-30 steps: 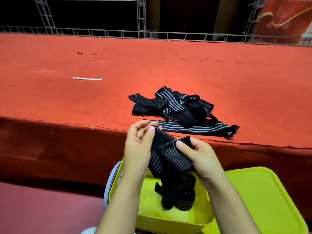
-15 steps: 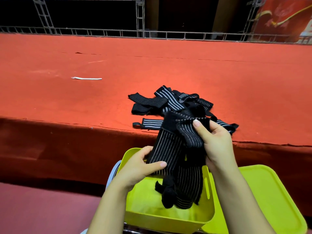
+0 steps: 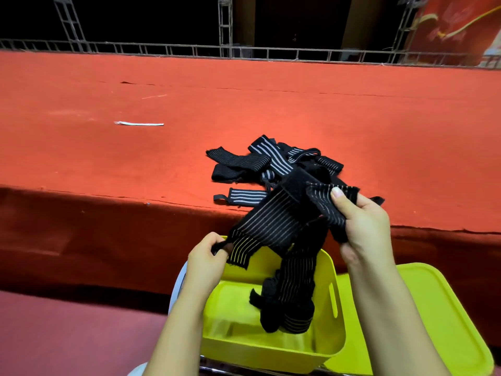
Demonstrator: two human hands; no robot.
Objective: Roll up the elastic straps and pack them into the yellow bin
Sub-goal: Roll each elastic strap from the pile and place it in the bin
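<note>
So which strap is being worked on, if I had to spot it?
Start at the yellow bin below the red table. Above it, one black strap stretches between the left hand and right hand; the others lie loose.

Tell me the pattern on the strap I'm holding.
Black strap with thin pale stripes along its length, in the head view.

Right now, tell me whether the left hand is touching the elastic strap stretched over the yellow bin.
Touching. The head view shows the left hand pinching the lower end of the elastic strap, while the right hand holds its upper end above the yellow bin.
</note>
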